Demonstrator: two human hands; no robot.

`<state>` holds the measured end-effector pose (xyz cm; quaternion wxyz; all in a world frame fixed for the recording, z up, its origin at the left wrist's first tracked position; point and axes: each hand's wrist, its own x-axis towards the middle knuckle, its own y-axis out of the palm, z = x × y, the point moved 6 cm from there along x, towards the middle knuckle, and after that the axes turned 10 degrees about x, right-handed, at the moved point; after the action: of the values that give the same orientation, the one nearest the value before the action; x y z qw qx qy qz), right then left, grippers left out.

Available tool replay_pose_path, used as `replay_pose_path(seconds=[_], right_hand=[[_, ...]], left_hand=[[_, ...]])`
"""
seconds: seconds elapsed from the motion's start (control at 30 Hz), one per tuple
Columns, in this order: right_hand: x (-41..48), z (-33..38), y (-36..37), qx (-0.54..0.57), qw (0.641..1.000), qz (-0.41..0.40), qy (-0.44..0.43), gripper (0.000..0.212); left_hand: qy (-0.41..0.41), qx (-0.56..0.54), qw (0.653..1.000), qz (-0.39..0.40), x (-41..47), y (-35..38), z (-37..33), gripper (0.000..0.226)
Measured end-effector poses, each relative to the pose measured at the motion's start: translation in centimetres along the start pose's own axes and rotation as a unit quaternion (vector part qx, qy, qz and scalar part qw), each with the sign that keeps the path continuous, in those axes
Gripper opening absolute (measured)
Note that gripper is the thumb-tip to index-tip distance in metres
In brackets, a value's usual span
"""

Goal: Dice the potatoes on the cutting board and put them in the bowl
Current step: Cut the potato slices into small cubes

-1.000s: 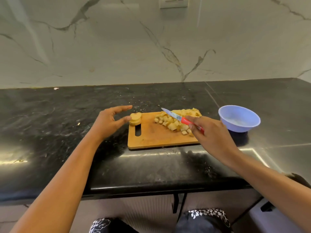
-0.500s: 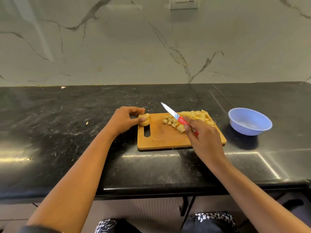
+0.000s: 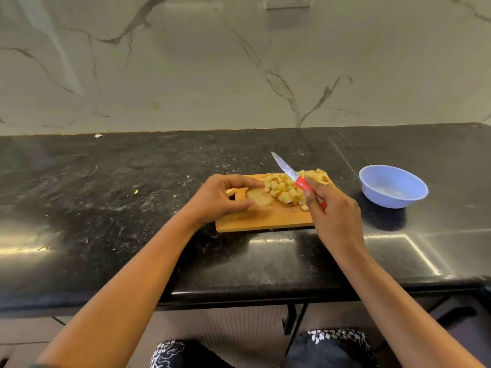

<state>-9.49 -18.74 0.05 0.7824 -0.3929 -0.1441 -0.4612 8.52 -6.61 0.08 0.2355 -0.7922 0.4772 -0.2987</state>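
Observation:
A wooden cutting board (image 3: 268, 220) lies on the black counter. A pile of diced potato (image 3: 288, 188) covers its far right part. A round potato slice (image 3: 259, 197) lies flat on the board's left half, and my left hand (image 3: 221, 199) holds it between thumb and fingers. My right hand (image 3: 333, 217) grips a red-handled knife (image 3: 292, 175) whose blade points up and away to the left, above the dice. A light blue bowl (image 3: 393, 185) stands to the right of the board; no potato shows in it.
The black stone counter (image 3: 106, 208) runs the full width, with small crumbs scattered left of the board. A marble wall (image 3: 212, 62) rises behind it. The counter's front edge lies close to my body.
My left hand took the potato slices from the board's left end and brought one to the board's middle, laid flat. My right hand raised the knife a little.

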Motion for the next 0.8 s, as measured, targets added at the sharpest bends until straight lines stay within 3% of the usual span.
replay_pose_path(seconds=[0.1, 0.23, 0.43, 0.57, 0.8], right_hand=[[-0.3, 0.0, -0.2, -0.001, 1.0, 0.001, 0.006, 0.035], [-0.9, 0.7, -0.3, -0.021, 1.0, 0.014, -0.012, 0.034], [-2.2, 1.9, -0.6, -0.09, 0.993, 0.04, -0.067, 0.032], [-3.4, 2.5, -1.0, -0.128, 0.987, 0.062, -0.072, 0.032], [-5.0, 2.6, -0.9, -0.138, 0.985, 0.095, -0.041, 0.03]], left_hand=[[0.016, 0.097, 0.994, 0.043, 0.2, 0.9, 0.2, 0.047], [0.021, 0.176, 0.984, -0.036, -0.5, 0.1, -0.1, 0.041], [0.043, 0.417, 0.906, -0.066, -0.8, 1.0, -0.6, 0.046], [0.017, 0.433, 0.9, -0.044, 0.1, 1.2, -0.3, 0.044], [0.059, 0.4, 0.915, -0.005, 0.6, 0.9, 0.4, 0.031]])
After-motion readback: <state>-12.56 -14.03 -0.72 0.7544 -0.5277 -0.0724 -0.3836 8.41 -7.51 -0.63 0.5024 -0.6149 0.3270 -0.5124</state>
